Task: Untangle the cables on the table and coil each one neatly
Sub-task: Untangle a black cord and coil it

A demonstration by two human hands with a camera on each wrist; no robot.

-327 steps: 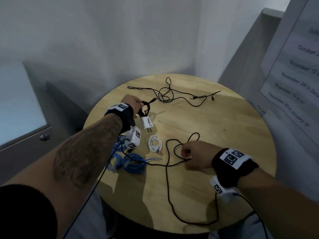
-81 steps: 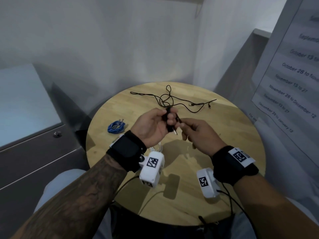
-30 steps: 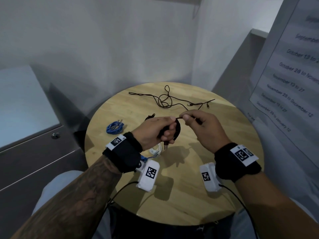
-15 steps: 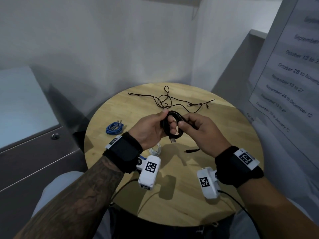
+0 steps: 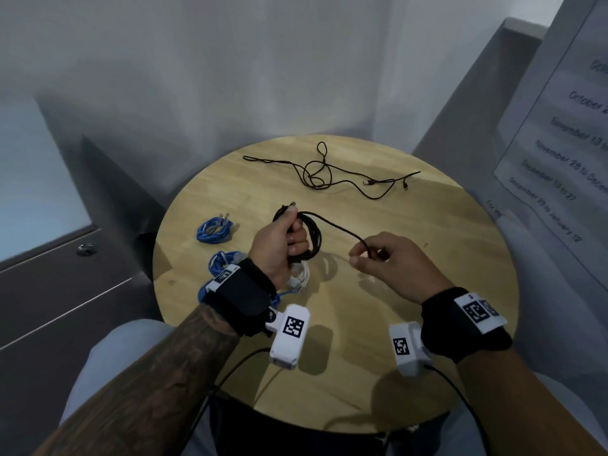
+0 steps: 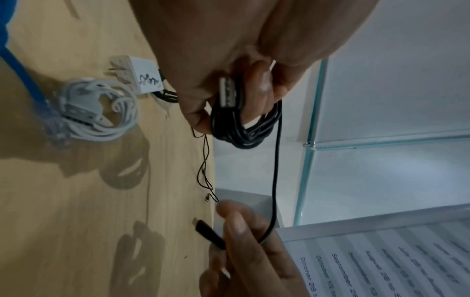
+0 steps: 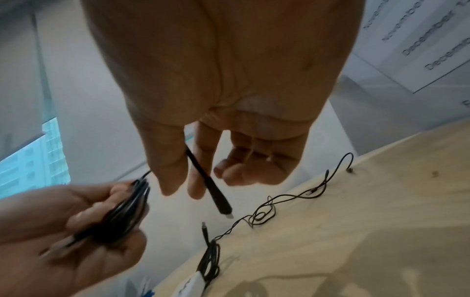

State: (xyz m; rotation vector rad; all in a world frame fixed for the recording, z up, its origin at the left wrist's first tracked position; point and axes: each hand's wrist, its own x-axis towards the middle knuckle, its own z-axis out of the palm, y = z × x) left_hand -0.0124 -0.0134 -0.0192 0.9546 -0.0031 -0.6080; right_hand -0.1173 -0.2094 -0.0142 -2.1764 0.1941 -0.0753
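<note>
My left hand (image 5: pixel 289 236) grips a coiled black cable (image 5: pixel 312 238) above the middle of the round wooden table (image 5: pixel 427 324); its USB plug (image 6: pixel 227 92) lies under my thumb. A free tail runs from the coil to my right hand (image 5: pixel 365 255), which pinches it between thumb and forefinger near its small connector (image 7: pixel 221 205). A thin black cable (image 5: pixel 324 174) lies loosely tangled at the table's far side. On the left lies a blue coil (image 5: pixel 214 229), with a second blue cable (image 5: pixel 227 258) beside my left wrist. A coiled white cable (image 6: pixel 101 112) lies below my left hand.
A white charger plug (image 6: pixel 145 78) with a bundled black lead lies next to the white coil. A grey cabinet (image 5: pixel 49 274) stands left of the table, and a printed notice (image 5: pixel 566 153) hangs on the right. The wall is close behind the table.
My right hand has drawn away from the coil to the right, pulling the cable's free tail out. The left hand keeps hold of the coil and has lowered a little.
</note>
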